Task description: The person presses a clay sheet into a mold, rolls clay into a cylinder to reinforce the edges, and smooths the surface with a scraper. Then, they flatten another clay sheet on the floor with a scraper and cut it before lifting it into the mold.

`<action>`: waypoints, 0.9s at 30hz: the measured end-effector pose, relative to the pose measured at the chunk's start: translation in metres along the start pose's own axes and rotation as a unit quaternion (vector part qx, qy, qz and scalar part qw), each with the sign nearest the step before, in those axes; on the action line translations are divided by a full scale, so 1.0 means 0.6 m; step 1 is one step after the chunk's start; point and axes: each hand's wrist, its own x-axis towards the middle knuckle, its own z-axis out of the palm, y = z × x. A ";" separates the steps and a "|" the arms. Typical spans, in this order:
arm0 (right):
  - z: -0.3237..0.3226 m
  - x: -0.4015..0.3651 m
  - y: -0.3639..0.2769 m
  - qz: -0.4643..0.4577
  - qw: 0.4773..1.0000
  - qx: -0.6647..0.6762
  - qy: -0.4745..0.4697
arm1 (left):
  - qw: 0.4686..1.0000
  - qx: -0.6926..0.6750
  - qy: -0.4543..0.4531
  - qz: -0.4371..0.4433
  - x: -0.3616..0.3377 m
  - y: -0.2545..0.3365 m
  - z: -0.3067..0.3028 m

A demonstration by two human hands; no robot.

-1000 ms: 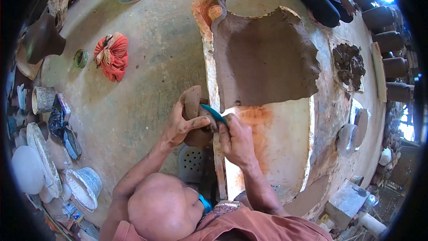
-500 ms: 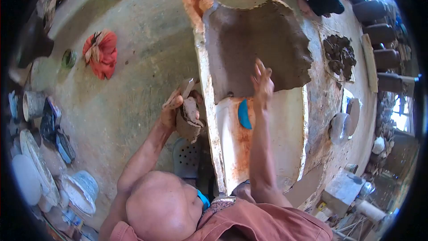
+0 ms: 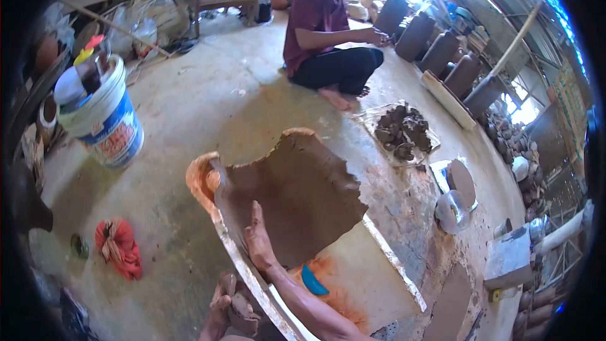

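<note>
Over clay sheet (image 3: 309, 196), right grip (image 3: 259, 245) unclenched; left grip (image 3: 219, 308) clamped on clay lump (image 3: 242, 316).

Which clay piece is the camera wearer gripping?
The clay lump in their left hand; the broad clay sheet lies in the mould, and the dark clay heap sits on a pale mat.

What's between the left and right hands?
The mould's pale side edge, seen in the head view. The left hand, gripping a clay lump, is outside it; the right hand is over the clay sheet inside.
</note>
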 end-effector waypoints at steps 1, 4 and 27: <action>-0.027 0.006 -0.033 -0.051 0.994 -0.091 0.018 | 1.000 0.004 0.012 0.006 0.002 0.006 -0.009; -0.126 -0.011 -0.163 -0.119 0.980 -0.153 0.052 | 0.998 0.034 0.047 0.023 -0.011 0.033 0.014; -0.437 -0.234 -0.552 -0.250 0.849 0.291 0.364 | 0.614 0.743 -0.114 0.243 0.066 0.022 0.867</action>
